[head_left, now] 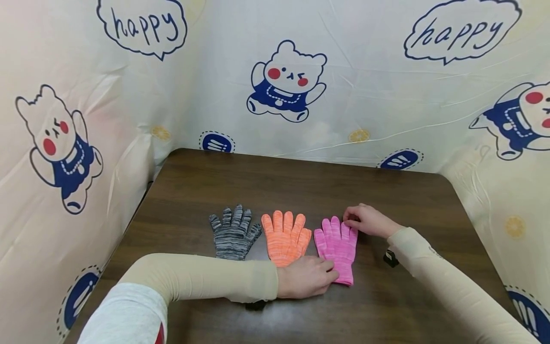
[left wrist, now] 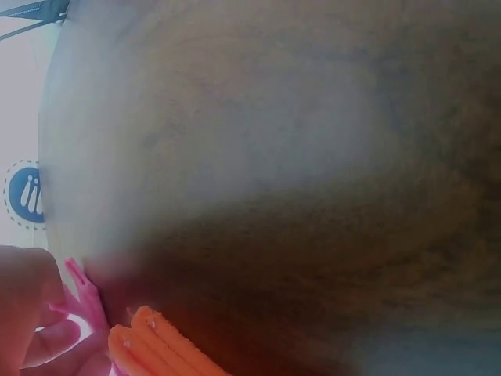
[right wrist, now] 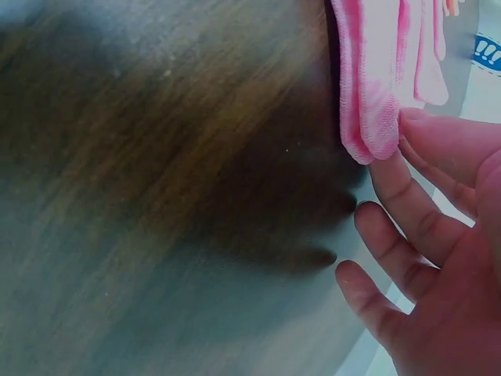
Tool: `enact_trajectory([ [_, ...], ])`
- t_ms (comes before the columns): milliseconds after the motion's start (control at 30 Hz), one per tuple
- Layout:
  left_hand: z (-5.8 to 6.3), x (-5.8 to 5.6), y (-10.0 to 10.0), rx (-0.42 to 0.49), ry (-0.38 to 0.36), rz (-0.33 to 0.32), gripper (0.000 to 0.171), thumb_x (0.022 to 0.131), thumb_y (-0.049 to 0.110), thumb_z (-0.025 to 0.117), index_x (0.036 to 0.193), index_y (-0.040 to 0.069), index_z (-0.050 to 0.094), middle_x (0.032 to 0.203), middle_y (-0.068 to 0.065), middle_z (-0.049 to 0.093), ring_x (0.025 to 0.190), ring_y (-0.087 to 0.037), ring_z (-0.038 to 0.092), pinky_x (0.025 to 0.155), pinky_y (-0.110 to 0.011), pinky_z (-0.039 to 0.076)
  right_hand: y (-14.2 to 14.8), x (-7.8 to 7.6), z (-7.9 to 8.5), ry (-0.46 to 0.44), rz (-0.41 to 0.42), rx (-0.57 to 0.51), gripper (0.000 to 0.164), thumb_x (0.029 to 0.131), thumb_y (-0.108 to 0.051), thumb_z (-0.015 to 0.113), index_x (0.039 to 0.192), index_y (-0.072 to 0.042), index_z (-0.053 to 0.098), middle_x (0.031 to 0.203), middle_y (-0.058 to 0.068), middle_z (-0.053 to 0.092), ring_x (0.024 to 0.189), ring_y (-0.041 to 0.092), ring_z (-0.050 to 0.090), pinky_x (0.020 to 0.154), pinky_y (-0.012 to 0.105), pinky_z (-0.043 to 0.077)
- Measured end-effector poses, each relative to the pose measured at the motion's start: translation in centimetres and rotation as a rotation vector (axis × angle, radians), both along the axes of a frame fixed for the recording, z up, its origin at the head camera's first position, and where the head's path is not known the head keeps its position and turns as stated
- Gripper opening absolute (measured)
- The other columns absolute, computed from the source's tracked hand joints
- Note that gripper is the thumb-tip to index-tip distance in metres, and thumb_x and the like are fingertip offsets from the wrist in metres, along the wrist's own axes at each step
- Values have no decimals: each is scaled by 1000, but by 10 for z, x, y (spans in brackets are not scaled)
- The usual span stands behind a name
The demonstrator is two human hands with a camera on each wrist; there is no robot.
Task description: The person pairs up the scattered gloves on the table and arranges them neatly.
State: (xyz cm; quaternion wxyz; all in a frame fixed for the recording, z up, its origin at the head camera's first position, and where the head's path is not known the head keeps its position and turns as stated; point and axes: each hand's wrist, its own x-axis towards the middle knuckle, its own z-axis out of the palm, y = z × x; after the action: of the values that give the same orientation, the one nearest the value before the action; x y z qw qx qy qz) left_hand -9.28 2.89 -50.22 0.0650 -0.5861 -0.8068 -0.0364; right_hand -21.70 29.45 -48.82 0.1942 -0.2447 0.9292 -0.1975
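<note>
A pink knit glove (head_left: 336,243) lies on the table with its fingers pointing away, the rightmost in a row of gloves. At its cuff, my left hand (head_left: 307,277) pinches the edge; the left wrist view shows the pink cuff (left wrist: 90,305) lifted between finger and thumb. My right hand (head_left: 369,220) pinches the tip of the glove's right-hand finger between thumb and index, the other fingers spread below, as the right wrist view shows. Just left lies an orange glove (head_left: 283,236), its cuff hidden behind my left hand. A grey-black striped glove (head_left: 234,234) is farther left, its cuff behind my forearm.
Under the gloves is a dark brown wooden table (head_left: 301,184) with rounded far corners. Pale cloth (head_left: 365,95) with printed cartoon bears hangs around its back and sides. My left forearm (head_left: 215,277) crosses in front of the grey and orange gloves.
</note>
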Motion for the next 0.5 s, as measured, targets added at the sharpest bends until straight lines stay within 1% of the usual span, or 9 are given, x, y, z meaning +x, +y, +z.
enact_trajectory([
  [100, 2, 0, 0, -18, -14, 8, 7, 99, 24, 66, 104, 20, 65, 90, 7, 57, 72, -7, 59, 59, -19, 50, 0, 0, -1, 6, -3, 9, 4, 99, -16, 71, 103, -15, 71, 93, -3, 66, 90, 20, 54, 84, 41, 52],
  [267, 4, 1, 1, -55, -43, 14, 9, 99, 22, 67, 107, 20, 64, 94, 6, 56, 78, -8, 58, 59, -18, 50, -1, 0, -1, 6, -5, 4, 6, 99, -16, 72, 104, -15, 71, 93, -3, 66, 89, 20, 54, 83, 40, 52],
  [500, 2, -2, 3, -30, -89, 31, 12, 104, 32, 63, 108, 20, 65, 93, 7, 58, 77, -6, 58, 61, -17, 50, -1, 1, -1, 17, 5, -4, 7, 98, -16, 72, 105, -15, 72, 93, -3, 67, 89, 19, 54, 82, 39, 52],
])
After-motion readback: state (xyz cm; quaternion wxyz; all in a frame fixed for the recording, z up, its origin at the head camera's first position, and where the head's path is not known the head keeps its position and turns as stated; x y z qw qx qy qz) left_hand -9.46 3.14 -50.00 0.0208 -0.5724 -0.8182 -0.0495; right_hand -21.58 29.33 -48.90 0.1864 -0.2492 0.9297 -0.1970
